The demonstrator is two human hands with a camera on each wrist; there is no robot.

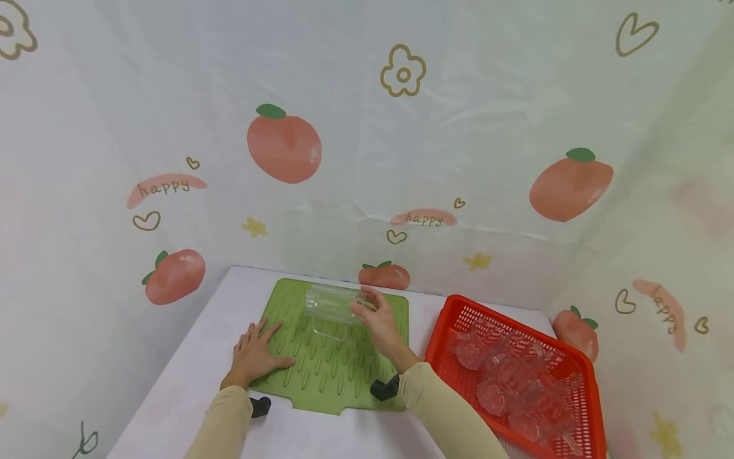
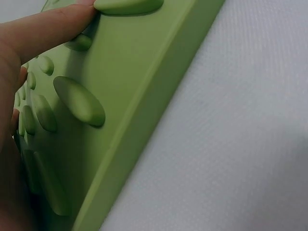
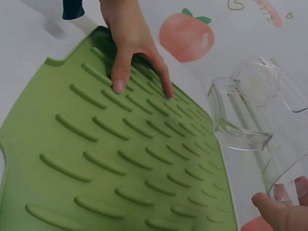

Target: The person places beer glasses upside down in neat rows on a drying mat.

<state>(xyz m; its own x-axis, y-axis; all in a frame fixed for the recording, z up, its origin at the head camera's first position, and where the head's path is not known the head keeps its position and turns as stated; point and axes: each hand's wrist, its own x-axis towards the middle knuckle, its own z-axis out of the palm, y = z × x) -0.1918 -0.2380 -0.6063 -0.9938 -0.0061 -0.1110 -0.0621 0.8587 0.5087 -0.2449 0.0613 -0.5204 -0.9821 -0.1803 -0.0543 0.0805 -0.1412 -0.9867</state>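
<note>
A clear mug (image 1: 332, 302) lies on its side in the air over the back of the green ridged drying mat (image 1: 321, 389). My right hand (image 1: 381, 322) grips it by its right-hand end, fingers and thumb at the edge. In the right wrist view, the mug's squared handle (image 3: 240, 139) points toward the mat, and fingertips (image 3: 269, 207) show at the near end. My left hand (image 1: 255, 354) rests with spread fingers on the mat's left edge. Its thumb (image 2: 53, 29) touches a raised ridge in the left wrist view.
To the right stands a red perforated basket (image 1: 453, 319) with several clear handled mugs (image 1: 504, 382) piled in it. A white cloth covers the table (image 1: 298, 440). Behind it hangs a printed curtain (image 1: 344, 217) with fruit patterns.
</note>
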